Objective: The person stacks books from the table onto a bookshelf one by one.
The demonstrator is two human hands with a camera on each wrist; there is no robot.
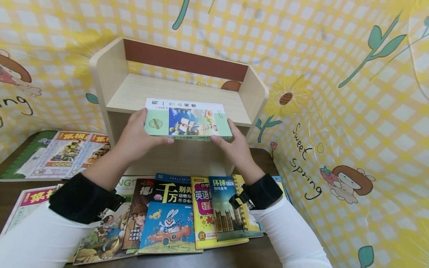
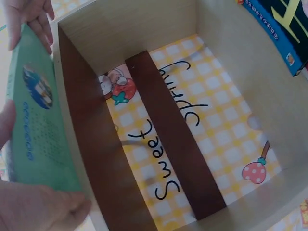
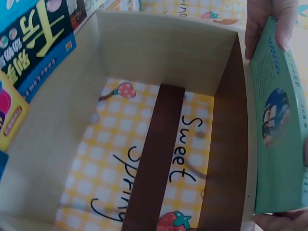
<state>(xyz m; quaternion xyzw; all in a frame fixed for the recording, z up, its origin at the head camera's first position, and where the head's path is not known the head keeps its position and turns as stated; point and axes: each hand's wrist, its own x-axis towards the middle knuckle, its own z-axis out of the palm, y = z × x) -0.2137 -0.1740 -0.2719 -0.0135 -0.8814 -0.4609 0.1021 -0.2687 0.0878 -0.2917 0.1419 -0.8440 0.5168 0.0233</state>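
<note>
**Mia:** When you look down from your head, what do your hands have?

**Ben:** Your left hand (image 1: 139,136) and your right hand (image 1: 234,143) both hold one green book (image 1: 187,121). Each hand grips one short end, with the thumb curled under the front edge. The book lies flat, face up, at the front edge of the top board of the small wooden shelf (image 1: 100,70).

**Mia:** What is near you on the table (image 1: 261,255)?

**Ben:** A row of picture books (image 1: 171,227) lies flat in front of the shelf, under your arms. More magazines (image 1: 67,152) lie to the left, well apart from the book you hold. A yellow checked cloth (image 1: 335,111) with "Sweet Spring" on it hangs behind.

**Mia:** And from your left wrist?

**Ben:** You see the green book (image 2: 38,125) from below, against the shelf's front edge. Your left hand (image 2: 43,209) grips its near end. The fingers (image 2: 33,19) of your other hand curl over the far end. Inside the shelf (image 2: 144,29) it is open, with a brown bar (image 2: 173,139) across the back.

**Mia:** And from your right wrist?

**Ben:** The same green book (image 3: 279,120) sits along the shelf (image 3: 159,48) edge. Fingers (image 3: 267,24) wrap its far end, and a bit of your right hand (image 3: 284,221) shows at its near end. A blue book (image 3: 38,43) lies on the left.
</note>
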